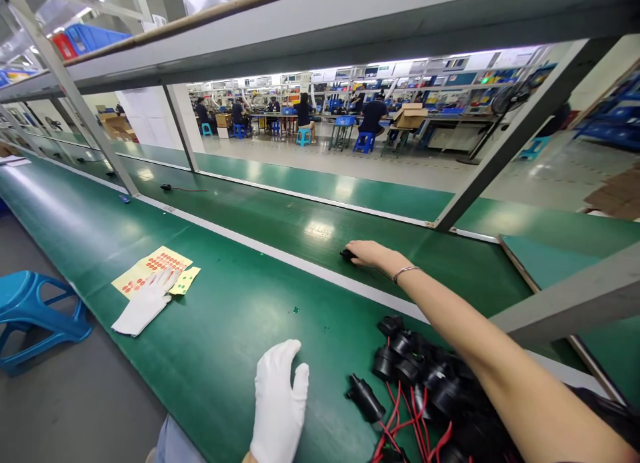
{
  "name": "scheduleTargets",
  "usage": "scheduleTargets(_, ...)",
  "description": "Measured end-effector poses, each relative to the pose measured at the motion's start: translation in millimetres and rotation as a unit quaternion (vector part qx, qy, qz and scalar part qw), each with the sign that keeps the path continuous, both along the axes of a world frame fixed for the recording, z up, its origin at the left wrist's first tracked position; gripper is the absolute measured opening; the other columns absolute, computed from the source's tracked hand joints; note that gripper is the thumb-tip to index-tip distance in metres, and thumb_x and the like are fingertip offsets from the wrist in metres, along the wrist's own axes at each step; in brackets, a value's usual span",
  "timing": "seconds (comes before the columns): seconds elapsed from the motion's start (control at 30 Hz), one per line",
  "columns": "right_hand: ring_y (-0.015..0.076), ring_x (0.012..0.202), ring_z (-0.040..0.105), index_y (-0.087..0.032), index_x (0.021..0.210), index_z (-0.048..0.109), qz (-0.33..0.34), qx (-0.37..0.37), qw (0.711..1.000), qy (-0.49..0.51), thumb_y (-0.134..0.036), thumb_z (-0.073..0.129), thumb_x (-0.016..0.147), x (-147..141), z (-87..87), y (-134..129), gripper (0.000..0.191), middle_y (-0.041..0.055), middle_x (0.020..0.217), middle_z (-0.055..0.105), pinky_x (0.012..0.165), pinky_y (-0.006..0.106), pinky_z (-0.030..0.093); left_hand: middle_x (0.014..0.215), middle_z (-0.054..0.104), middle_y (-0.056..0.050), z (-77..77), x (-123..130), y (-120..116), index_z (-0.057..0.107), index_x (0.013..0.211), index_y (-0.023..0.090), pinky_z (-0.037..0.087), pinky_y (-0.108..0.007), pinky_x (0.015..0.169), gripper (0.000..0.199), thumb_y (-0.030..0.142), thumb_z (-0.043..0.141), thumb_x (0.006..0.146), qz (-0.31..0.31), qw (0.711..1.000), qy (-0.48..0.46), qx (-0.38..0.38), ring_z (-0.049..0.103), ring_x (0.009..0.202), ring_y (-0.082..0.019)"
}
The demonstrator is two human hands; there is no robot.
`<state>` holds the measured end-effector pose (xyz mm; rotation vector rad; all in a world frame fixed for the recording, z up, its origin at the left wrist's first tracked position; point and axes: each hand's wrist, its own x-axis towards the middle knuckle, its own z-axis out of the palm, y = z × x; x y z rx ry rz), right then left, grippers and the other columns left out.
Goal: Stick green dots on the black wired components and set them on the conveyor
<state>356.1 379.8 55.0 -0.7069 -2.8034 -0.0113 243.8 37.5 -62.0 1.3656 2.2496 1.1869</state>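
Note:
My right hand (367,253), bare and with a bracelet at the wrist, reaches over the sunken green strip beyond the white rail. Its fingers are closed on a small black part (347,255). In a white glove, my left hand (280,390) is over the green tabletop near the front edge, thumb and fingers apart, holding nothing. Between my left hand and right forearm lies a single black part (367,398), beside a heap of black parts (403,356) with red wires. The forearm hides some of the heap.
An empty white glove (145,303) lies on yellow sticker sheets (163,258) at the left. Another black part (167,187) rests farther along the strip. Slanted metal posts (520,136) hold a shelf overhead. A blue stool (35,316) stands left; people sit at distant benches.

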Motion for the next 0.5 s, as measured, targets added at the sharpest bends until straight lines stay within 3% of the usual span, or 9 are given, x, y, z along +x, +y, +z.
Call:
scheduleTargets(0.13,0.0104,0.079,0.065,-0.008,0.098,0.065,-0.008,-0.025,1.0,-0.006,-0.03,0.046,0.107,13.1,13.0,-37.5,0.031,0.0016,0.091,0.063,0.073,0.026,0.054,0.131,0.065,-0.012,0.1,-0.8,1.8,0.064,0.129,0.022,0.044,-0.063,0.106,0.042,0.043,0.042,0.1,-0.006,1.0,-0.001,0.002,0.057,0.125,-0.03)
scheduleTargets(0.23,0.012,0.071,0.064,-0.012,0.089,0.065,-0.002,-0.061,0.997,-0.04,-0.03,0.051,0.105,35.3,10.6,-96.6,0.027,-0.0005,0.078,0.062,0.069,0.027,0.053,0.13,0.065,-0.012,2.7,0.0,2.6,0.065,0.127,0.02,0.042,-0.063,0.108,0.042,0.043,0.042,0.099,-0.013,1.0,-0.025,0.007,0.057,0.124,-0.03)
scheduleTargets(0.33,0.0172,0.053,0.062,-0.014,0.076,0.062,-0.007,-0.108,0.989,-0.097,-0.033,0.076,0.084,61.0,-18.2,-165.6,0.025,-0.0003,0.061,0.061,0.052,0.028,0.048,0.128,0.065,-0.014,7.7,2.2,3.7,0.066,0.124,0.017,0.041,-0.061,0.11,0.044,0.043,0.041,0.099,-0.034,0.997,-0.065,0.022,0.058,0.123,-0.029)
scheduleTargets(0.43,0.0308,0.067,0.071,-0.01,0.09,0.064,-0.037,-0.138,0.983,-0.114,-0.023,0.085,0.068,76.4,-50.9,-212.5,0.033,0.0138,0.081,0.071,0.055,0.035,0.052,0.129,0.064,-0.014,15.5,4.6,3.6,0.065,0.124,0.016,0.039,-0.056,0.113,0.045,0.043,0.038,0.099,-0.059,0.989,-0.131,0.026,0.056,0.124,-0.026)
scheduleTargets(0.5,0.0314,0.077,0.073,-0.011,0.095,0.062,-0.052,-0.163,0.979,-0.108,-0.014,0.079,0.07,79.3,-57.6,-226.0,0.03,0.0147,0.088,0.072,0.063,0.036,0.055,0.129,0.063,-0.013,22.8,5.0,1.7,0.064,0.124,0.017,0.038,-0.053,0.115,0.046,0.044,0.037,0.1,-0.068,0.983,-0.172,0.025,0.056,0.124,-0.025)
